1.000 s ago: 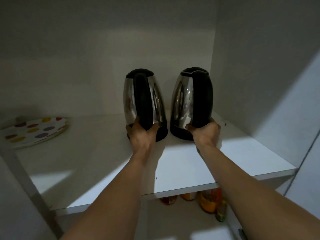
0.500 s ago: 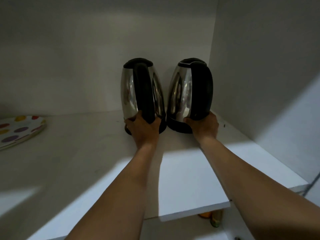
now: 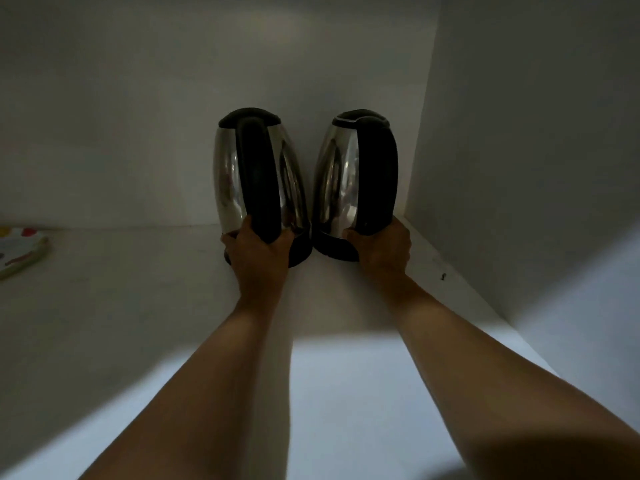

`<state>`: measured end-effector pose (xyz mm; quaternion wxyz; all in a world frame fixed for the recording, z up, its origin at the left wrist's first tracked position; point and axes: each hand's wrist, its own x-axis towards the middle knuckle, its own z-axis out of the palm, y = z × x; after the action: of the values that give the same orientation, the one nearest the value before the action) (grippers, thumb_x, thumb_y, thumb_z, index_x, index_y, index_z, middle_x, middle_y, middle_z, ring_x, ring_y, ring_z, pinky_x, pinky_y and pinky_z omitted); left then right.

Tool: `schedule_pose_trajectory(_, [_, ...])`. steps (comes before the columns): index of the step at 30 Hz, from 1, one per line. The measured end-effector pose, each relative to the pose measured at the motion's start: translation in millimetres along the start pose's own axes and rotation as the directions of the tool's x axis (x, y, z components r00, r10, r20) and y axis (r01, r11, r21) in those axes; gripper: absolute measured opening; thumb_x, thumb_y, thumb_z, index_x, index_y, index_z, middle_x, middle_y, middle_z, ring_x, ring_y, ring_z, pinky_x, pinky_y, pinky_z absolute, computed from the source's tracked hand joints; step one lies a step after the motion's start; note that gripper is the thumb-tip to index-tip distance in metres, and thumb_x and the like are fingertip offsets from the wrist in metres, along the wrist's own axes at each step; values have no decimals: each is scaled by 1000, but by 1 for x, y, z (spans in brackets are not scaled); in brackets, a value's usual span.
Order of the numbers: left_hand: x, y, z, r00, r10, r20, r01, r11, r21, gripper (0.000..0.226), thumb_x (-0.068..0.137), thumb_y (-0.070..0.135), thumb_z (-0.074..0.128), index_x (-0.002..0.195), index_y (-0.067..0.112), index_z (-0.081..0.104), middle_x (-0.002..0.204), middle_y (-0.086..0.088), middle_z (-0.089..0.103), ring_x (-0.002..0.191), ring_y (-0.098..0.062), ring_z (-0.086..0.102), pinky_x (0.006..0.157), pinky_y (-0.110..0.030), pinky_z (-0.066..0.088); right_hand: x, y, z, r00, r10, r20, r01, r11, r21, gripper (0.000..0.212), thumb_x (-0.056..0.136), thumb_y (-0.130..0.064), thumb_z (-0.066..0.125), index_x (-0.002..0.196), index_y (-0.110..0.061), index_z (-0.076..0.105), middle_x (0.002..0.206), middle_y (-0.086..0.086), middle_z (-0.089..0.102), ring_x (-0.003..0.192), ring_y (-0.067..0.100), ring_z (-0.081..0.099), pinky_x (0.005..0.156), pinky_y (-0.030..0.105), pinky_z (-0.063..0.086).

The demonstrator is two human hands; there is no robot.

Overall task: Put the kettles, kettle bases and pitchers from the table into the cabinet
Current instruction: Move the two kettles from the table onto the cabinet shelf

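Two steel kettles with black lids, handles and bases stand side by side deep on the white cabinet shelf [image 3: 138, 306], near the back wall. The left kettle [image 3: 227, 181] has its handle facing me, and my left hand [image 3: 258, 261] is wrapped around the handle's lower end. The right kettle [image 3: 337, 181] stands close to the cabinet's right wall, with my right hand [image 3: 382, 251] gripping the bottom of its handle. Both kettles rest upright on the shelf, almost touching at their bases.
A plate with coloured dots [image 3: 20, 251] lies at the far left edge of the shelf. The cabinet's right side wall [image 3: 519, 168] is close beside the right kettle. A small dark speck [image 3: 443, 276] sits on the shelf near that wall.
Both kettles have been pushed further back on the shelf toward the rear wall, my hands staying on their handles. The view has moved in closer, and the plate has slid toward the left edge.
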<state>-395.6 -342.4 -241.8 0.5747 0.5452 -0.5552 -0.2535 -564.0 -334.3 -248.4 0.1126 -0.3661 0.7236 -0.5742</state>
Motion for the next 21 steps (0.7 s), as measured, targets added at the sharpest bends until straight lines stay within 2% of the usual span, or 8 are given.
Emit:
schedule_pose_trajectory(4, [-1, 2, -3, 999, -44, 19, 43, 999, 33, 70, 59, 54, 62, 117, 14, 62, 110, -15, 64, 102, -33, 64, 89, -46, 56, 3, 2, -1, 999, -24, 28, 24, 1000, -16, 63, 67, -31, 88, 121, -8, 64, 119, 16, 64, 110, 32, 62, 91, 46, 54])
schedule_pose_trajectory(6, [-5, 9, -10, 992, -95, 80, 90, 993, 73, 55, 71, 37, 74, 115, 8, 56, 114, -13, 61, 106, -31, 62, 89, -41, 55, 4, 2, -2, 999, -17, 45, 18, 1000, -14, 67, 67, -29, 88, 125, -8, 61, 124, 16, 62, 115, 33, 61, 95, 48, 53])
schedule_pose_trajectory(8, [-4, 9, -17, 982, -132, 132, 114, 984, 135, 36, 79, 15, 77, 100, 7, 48, 102, -7, 56, 100, -25, 58, 74, -31, 51, 5, -1, -5, 996, 1, 87, -1, 1000, -1, 70, 69, -23, 87, 130, -7, 55, 132, 17, 57, 120, 34, 58, 100, 47, 50])
schedule_pose_trajectory(11, [-8, 3, -29, 958, -211, 194, 169, 963, 211, 58, 84, 14, 73, 123, -1, 33, 109, -5, 52, 101, -24, 55, 75, -28, 42, 1, 0, -13, 977, 65, 201, -71, 997, 18, 91, 74, -18, 85, 145, -3, 30, 147, 19, 42, 133, 36, 47, 109, 40, 43])
schedule_pose_trajectory(13, [-16, 1, -37, 954, -230, 193, 177, 950, 258, 64, 86, 18, 70, 130, 0, 27, 120, -12, 57, 107, -31, 60, 76, -29, 43, -6, 8, -22, 964, 110, 243, -118, 993, 19, 100, 77, -16, 82, 149, -3, 14, 151, 20, 38, 134, 35, 45, 105, 34, 42])
schedule_pose_trajectory(16, [-35, 4, -49, 956, -224, 190, 152, 931, 333, 52, 90, 18, 63, 129, 2, 33, 125, -19, 58, 111, -36, 61, 75, -31, 43, -23, 14, -32, 968, 87, 234, -88, 996, -4, 78, 82, -11, 74, 141, -3, 23, 140, 21, 48, 122, 36, 55, 89, 29, 44])
schedule_pose_trajectory(19, [-56, 11, -62, 966, -148, 212, 50, 911, 409, 49, 93, 20, 61, 134, 5, 38, 128, -18, 58, 115, -35, 58, 79, -29, 41, -47, 3, -39, 981, 36, 189, -32, 999, -25, 72, 88, -14, 66, 144, -2, 23, 139, 25, 48, 121, 42, 55, 98, 43, 48])
schedule_pose_trajectory(21, [-70, 17, -75, 977, -34, 211, -73, 876, 476, 51, 94, 21, 60, 138, 3, 41, 132, -20, 56, 120, -35, 54, 84, -28, 39, -70, -6, -46, 983, -10, 184, 26, 996, -84, 67, 93, -16, 60, 149, -5, 24, 143, 23, 43, 123, 43, 52, 100, 43, 45])
